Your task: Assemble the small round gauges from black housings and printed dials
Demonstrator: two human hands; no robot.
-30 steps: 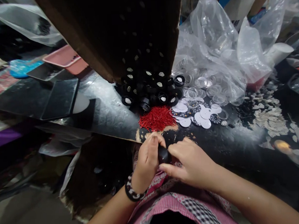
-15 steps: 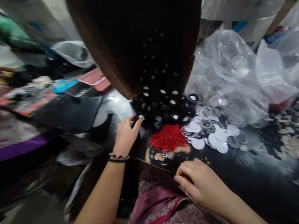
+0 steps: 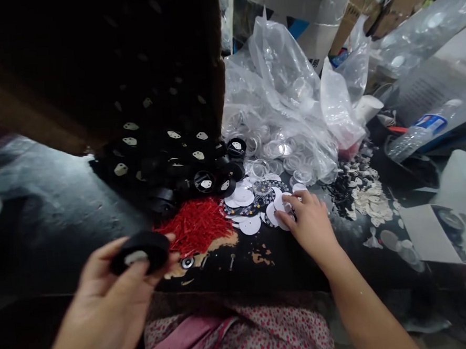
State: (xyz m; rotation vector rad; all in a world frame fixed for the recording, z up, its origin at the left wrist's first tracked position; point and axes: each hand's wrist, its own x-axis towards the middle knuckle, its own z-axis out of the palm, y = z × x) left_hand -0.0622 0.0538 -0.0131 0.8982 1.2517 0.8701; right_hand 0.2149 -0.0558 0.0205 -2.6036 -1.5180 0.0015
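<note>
My left hand (image 3: 117, 292) is closed round a black round case (image 3: 153, 250), held up over the table's front edge. A pale piece (image 3: 136, 257) shows on the case's face, with my thumb against it. Over a pile of white discs (image 3: 250, 225), my right hand (image 3: 310, 220) has its thumb and forefinger apart, their tips at the discs. Some dark printed dials (image 3: 260, 199) lie among these discs. Left of them is a heap of thin red pieces (image 3: 196, 224). Behind it, several black cases (image 3: 204, 181) bear pale plates.
A large dark-lined box (image 3: 75, 115) stands open at the back left. Clear rings (image 3: 260, 167) spill beside clear plastic bags (image 3: 286, 81). Pale small plates (image 3: 371, 200) lie to the right, near a white box (image 3: 430, 233) and a plastic bottle (image 3: 427, 128).
My left hand has come back from the black cases, bringing one toward me. My right hand has moved from the table edge to the white discs. The view has turned right.
</note>
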